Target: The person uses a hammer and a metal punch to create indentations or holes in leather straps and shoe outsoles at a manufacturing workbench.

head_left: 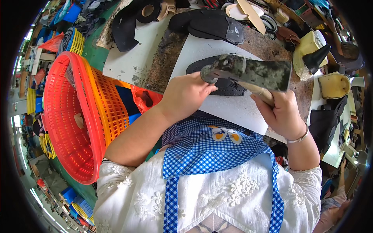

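My right hand (282, 114) is wrapped round the wooden handle (259, 93) of a hammer. The hammer's broad, worn dark head (254, 72) is raised over the work and hides part of it. Beneath lies a black shoe upper (232, 90) with a stitched or perforated edge, resting on a white sheet (229, 108). My left hand (182, 95) pinches at the near-left side of the upper, its fingertips partly behind the hammer head. More black shoe uppers (215, 29) lie stacked just beyond the white sheet.
At left a red plastic basket (70, 120) leans against an orange one (103, 108). Black cut pieces (125, 33) and a tape roll (148, 10) sit at far left. A yellow container with a black nozzle (311, 54) stands at right. Another person (332, 209) is at lower right.
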Action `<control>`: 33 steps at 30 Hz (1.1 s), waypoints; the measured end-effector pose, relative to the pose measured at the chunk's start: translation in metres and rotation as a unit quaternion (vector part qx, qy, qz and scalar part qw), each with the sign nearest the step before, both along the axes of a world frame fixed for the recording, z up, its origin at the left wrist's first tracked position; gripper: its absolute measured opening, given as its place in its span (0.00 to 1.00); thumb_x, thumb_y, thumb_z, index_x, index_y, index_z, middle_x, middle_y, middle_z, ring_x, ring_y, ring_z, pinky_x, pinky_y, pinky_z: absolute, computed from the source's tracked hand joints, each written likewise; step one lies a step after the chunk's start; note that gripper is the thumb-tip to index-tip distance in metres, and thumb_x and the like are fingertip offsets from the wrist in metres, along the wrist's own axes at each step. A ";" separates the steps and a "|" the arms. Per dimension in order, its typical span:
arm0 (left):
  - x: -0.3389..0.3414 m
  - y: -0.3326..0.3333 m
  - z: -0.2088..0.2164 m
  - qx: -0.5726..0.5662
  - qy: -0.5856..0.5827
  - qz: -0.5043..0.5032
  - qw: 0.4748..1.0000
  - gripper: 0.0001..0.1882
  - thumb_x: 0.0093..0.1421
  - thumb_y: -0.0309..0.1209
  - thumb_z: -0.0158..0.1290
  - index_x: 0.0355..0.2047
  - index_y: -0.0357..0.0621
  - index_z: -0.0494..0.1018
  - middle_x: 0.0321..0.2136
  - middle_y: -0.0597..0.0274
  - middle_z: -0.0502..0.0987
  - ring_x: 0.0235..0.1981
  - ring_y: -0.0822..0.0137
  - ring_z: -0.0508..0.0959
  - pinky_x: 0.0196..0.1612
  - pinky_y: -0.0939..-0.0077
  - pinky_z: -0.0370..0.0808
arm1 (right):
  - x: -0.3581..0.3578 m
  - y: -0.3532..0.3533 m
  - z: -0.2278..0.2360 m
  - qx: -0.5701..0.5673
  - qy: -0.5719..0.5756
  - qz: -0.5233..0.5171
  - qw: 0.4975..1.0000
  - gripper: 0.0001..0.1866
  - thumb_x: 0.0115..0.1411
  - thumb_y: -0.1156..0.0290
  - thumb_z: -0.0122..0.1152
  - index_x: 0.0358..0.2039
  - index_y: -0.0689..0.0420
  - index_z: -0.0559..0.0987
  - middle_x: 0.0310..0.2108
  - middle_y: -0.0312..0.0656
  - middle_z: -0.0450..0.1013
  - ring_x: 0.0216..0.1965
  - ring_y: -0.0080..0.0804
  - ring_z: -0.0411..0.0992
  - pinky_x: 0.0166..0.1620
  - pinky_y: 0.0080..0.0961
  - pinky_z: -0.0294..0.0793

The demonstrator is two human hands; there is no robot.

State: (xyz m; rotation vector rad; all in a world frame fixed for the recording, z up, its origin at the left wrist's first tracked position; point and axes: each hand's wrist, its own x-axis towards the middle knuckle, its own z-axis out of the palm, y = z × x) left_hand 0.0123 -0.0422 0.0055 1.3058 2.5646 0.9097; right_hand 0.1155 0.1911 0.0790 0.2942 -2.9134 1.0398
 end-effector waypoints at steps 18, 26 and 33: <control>-0.002 -0.006 -0.002 0.128 -0.158 0.059 0.977 0.02 0.59 0.22 0.54 0.33 0.36 0.74 0.27 0.64 0.80 0.31 0.76 0.79 0.35 0.83 0.75 | -0.004 -0.003 0.009 -0.219 0.030 -0.137 0.965 0.07 0.56 0.77 0.64 0.30 0.63 0.73 0.17 0.36 0.70 0.17 0.21 0.66 0.22 0.18 0.63; -0.012 -0.011 -0.011 0.237 -0.321 0.082 0.913 0.05 0.60 0.22 0.54 0.34 0.35 0.70 0.28 0.61 0.79 0.31 0.74 0.80 0.36 0.82 0.76 | -0.005 -0.007 -0.001 -0.014 0.038 -0.046 0.998 0.08 0.54 0.76 0.64 0.26 0.60 0.72 0.13 0.43 0.64 0.14 0.36 0.67 0.20 0.27 0.64; -0.007 -0.013 -0.002 0.119 -0.196 0.050 0.972 0.03 0.60 0.22 0.54 0.34 0.36 0.72 0.29 0.62 0.79 0.32 0.75 0.80 0.35 0.81 0.75 | -0.007 -0.006 0.005 -0.080 0.060 -0.081 0.992 0.07 0.55 0.77 0.64 0.29 0.61 0.73 0.14 0.39 0.65 0.14 0.29 0.64 0.20 0.20 0.62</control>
